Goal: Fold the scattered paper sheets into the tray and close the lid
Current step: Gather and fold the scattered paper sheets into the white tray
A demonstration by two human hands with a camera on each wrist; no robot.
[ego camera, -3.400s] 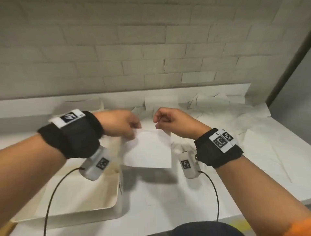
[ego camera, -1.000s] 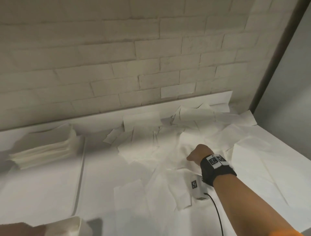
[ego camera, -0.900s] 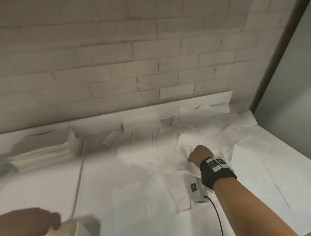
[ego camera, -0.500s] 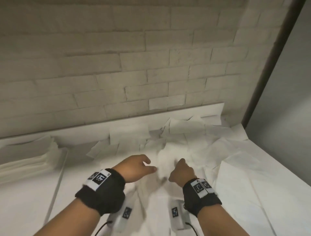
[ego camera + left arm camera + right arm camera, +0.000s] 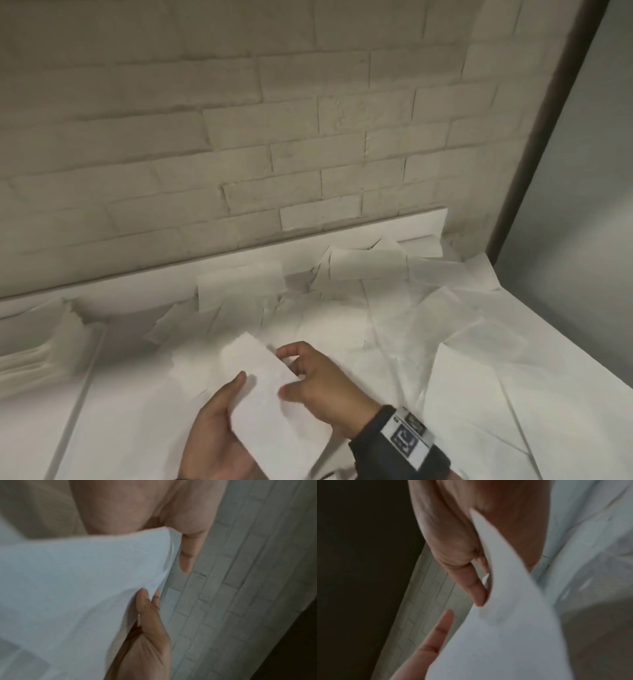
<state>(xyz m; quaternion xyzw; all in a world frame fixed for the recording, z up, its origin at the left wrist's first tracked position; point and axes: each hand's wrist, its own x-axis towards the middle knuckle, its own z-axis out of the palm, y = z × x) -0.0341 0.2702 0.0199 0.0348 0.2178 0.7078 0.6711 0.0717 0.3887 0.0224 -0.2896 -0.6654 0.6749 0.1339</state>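
— Pale brick wall point(image 5: 239, 144) backs your white worktop point(image 5: 120, 411); what do you have from the head view?

— Your left hand point(image 5: 212, 435) lies under one paper sheet point(image 5: 270, 404), fingers loosely curled at its left edge, while your right hand point(image 5: 318, 387) pinches the right edge. I'd say it's lifted so you can fold it. Scattered sheets point(image 5: 394, 308) cover the worktop behind and to the right; bare worktop lies at near left. No tray in view.

— Left wrist view?

— Your left thumb point(image 5: 147, 609) sits under the sheet's curling corner point(image 5: 154, 555), a finger behind it; brick beyond.

— Right wrist view?

— Blurred. Your right fingers point(image 5: 471, 582) close on the sheet's edge point(image 5: 505, 615), with a left fingertip point(image 5: 443, 623) just below
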